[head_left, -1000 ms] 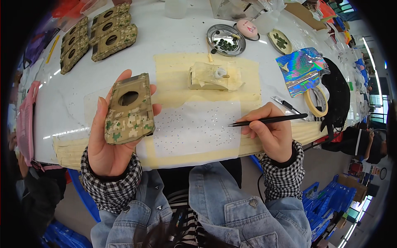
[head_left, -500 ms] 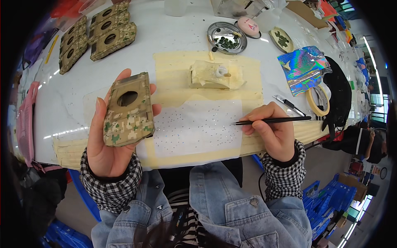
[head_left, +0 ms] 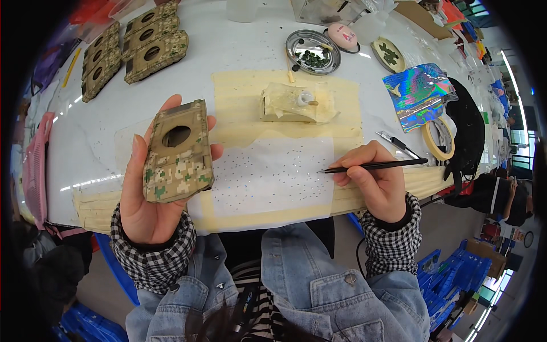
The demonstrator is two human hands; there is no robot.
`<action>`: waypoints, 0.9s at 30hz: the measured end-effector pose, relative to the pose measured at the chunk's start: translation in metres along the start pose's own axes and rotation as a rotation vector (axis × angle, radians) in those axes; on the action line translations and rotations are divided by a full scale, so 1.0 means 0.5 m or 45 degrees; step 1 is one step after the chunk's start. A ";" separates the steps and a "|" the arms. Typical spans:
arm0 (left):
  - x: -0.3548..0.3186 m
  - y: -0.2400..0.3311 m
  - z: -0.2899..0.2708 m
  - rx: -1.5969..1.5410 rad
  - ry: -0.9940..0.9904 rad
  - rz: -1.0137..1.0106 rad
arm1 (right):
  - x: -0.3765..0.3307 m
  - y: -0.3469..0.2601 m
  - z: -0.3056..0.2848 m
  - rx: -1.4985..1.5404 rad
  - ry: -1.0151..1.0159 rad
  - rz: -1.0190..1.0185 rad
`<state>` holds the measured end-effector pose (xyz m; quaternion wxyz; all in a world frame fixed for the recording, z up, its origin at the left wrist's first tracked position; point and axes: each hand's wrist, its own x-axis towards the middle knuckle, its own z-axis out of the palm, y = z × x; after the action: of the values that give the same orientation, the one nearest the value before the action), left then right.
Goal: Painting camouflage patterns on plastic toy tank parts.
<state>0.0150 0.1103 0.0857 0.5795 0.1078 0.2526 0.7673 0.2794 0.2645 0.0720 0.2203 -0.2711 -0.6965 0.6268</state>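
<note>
In the head view, the left hand (head_left: pixel 149 194) lies palm up and cradles a camouflage-painted hull piece (head_left: pixel 178 153) with a round hole, fingers curled around its far edge. The right hand (head_left: pixel 376 185) pinches a thin black brush (head_left: pixel 373 166), its tip pointing toward the left hand and resting over the speckled white sheet (head_left: pixel 273 176) between the two hands. A tan masked model part (head_left: pixel 296 104) sits beyond them.
</note>
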 end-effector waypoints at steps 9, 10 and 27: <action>0.000 0.000 0.001 -0.006 -0.001 -0.002 | 0.000 0.005 -0.004 -0.016 -0.018 -0.024; 0.000 0.000 0.001 -0.005 0.002 -0.001 | 0.000 0.005 -0.004 -0.012 -0.017 -0.021; 0.000 0.004 -0.004 0.017 -0.023 -0.033 | 0.003 -0.001 0.001 0.032 0.043 -0.020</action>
<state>0.0124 0.1096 0.0850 0.5907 0.1153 0.2540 0.7571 0.2780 0.2654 0.0724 0.2403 -0.2732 -0.6869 0.6292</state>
